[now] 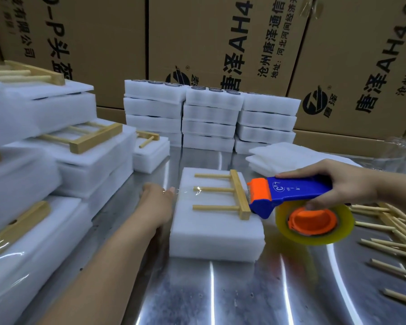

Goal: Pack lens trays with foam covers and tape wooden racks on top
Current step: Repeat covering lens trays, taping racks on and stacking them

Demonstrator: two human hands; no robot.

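Step in hand: taping the wooden rack (223,193) onto the covered foam pack (216,235), which sits mid-table on the steel table (220,292), directly in front of me. The rack lies flat on top, crossbar toward my right, three pegs pointing left.

Left hand (158,198) — at the pack's left edge, thumb down on the free end of the clear tape (188,191). The other fingers run down behind the hand; I cannot tell whether they are curled or flat.

Right hand (338,184) — wrapped around the handle of the tape dispenser (288,191), thumb underneath near the roll. The dispenser's orange nose is just beside the crossbar, on its right.

The tape spans from the left edge along the middle peg toward the crossbar. Judgement: strip about half laid.

Next move calls for: carrying the dispenser over the crossbar and down the pack's right side under tension, anchor end pinned, then a cut on the teeth.

Risk: the rack skewing if the pull goes off the peg line.
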